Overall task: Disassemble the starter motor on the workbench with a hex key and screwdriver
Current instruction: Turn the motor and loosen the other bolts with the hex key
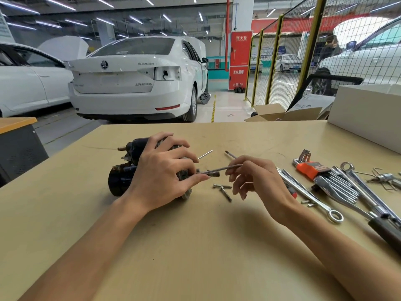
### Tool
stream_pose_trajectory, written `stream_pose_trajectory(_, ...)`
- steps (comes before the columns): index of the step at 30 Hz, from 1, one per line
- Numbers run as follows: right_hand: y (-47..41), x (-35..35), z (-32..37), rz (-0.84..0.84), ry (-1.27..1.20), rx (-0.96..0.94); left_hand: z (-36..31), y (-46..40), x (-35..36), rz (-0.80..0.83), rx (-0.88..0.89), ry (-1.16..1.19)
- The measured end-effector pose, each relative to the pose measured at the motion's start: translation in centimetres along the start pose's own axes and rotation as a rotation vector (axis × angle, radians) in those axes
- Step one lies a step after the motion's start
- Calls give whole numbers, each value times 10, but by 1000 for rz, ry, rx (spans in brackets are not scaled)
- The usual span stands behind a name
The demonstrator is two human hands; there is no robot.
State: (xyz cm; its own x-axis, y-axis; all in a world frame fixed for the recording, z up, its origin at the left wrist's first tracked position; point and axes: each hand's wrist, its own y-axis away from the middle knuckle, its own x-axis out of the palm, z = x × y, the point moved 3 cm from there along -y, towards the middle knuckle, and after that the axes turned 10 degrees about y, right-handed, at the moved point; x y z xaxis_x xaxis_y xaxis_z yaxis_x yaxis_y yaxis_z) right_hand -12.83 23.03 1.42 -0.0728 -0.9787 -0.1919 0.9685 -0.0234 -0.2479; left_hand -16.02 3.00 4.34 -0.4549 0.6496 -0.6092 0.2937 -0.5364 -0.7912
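The black starter motor (127,170) lies on its side on the wooden workbench (195,246), left of centre. My left hand (162,170) grips it from above, fingers curled over its housing. My right hand (258,181) pinches the end of a long thin through bolt (223,169) that sticks out of the motor's right end. A second thin rod (205,154) pokes out beyond my left fingers. A screwdriver's tip (230,154) shows behind my right hand, and its red-and-black handle (291,190) shows on the other side.
Two loose bolts (223,190) lie just right of the motor. At the right lie a hex key set in an orange holder (312,169), several spanners (312,196) and a ratchet handle (388,231). A white box (366,114) stands at the back right corner.
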Motion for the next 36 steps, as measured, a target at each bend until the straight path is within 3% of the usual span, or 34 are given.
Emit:
stream_pose_trajectory(11, -2, 0, -7, -72, 46, -3, -1, 0, 0, -13, 7, 23)
stream_pose_trajectory(15, -4, -5, -9, -145, 75, 140, -1, 0, 0, -31, 22, 17)
stream_pose_trajectory(19, -2, -3, -9, -3, 36, 272, 0, 0, 0, -19, 20, 19)
stream_pose_trajectory(23, 0, 3, -6, 80, 83, 175, -1, 0, 0, -7, 29, 4)
stream_pose_trajectory(36, 1, 2, -2, 65, 74, -24, -1, 0, 0, 6, 26, 7)
